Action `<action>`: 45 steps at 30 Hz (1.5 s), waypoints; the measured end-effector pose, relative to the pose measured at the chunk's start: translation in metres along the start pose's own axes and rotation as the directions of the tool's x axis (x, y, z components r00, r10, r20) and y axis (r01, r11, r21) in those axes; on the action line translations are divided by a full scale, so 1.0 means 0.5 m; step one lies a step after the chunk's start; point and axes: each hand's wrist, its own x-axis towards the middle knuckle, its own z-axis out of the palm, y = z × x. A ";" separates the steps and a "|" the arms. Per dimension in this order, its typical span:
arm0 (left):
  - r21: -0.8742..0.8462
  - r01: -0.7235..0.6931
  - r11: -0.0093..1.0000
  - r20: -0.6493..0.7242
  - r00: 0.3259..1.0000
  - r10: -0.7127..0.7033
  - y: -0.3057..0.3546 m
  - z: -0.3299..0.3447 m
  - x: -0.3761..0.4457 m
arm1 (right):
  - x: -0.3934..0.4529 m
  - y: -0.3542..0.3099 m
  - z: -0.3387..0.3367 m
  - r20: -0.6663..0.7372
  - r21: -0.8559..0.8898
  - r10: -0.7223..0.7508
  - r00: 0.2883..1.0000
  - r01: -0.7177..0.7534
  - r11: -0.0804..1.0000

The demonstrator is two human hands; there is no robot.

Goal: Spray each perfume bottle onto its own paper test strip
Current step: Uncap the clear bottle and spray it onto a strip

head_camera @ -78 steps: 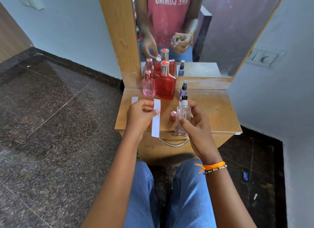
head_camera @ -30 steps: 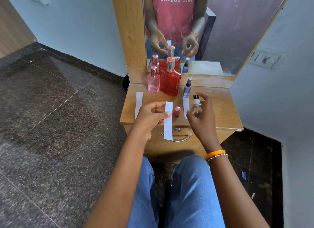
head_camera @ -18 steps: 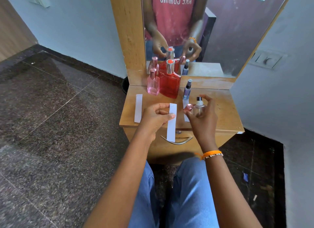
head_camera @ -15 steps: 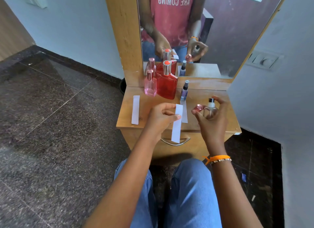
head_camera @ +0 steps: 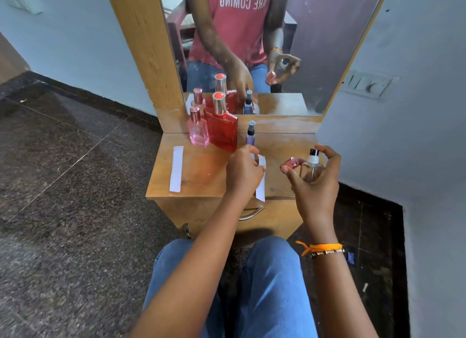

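A small wooden dressing table [head_camera: 201, 176] stands against a pale blue wall [head_camera: 75, 42], with 1 metal drawer handle [head_camera: 249, 212] on its front. Rising from the table's back edge is a mirror [head_camera: 315, 60] in a wooden frame [head_camera: 143, 47], and to the right of the table a switch plate [head_camera: 367, 85] sits on the adjoining pale wall. Left of the table lies dark speckled stone floor [head_camera: 63, 186] with thin joint lines, edged by dark skirting along the wall.

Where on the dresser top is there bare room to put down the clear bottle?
Bare wood lies behind the right hand, toward the wooden dresser top's back right corner. The back left is crowded by the pink glass bottle, red glass bottle and small purple spray bottle.
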 end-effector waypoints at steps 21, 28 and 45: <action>0.433 -0.198 0.879 -0.008 0.975 0.223 -0.009 -0.001 -0.036 | -0.015 0.007 0.016 0.043 0.023 -0.013 0.999 0.012 1.000; 0.383 -0.222 0.897 -0.006 0.970 0.242 -0.014 -0.001 -0.031 | -0.017 0.014 0.017 0.038 0.027 -0.033 0.999 0.032 0.999; -0.329 -0.047 0.943 0.156 0.982 0.103 -0.020 -0.074 -0.081 | -0.051 -0.008 0.029 0.253 0.054 -0.131 0.959 0.121 0.991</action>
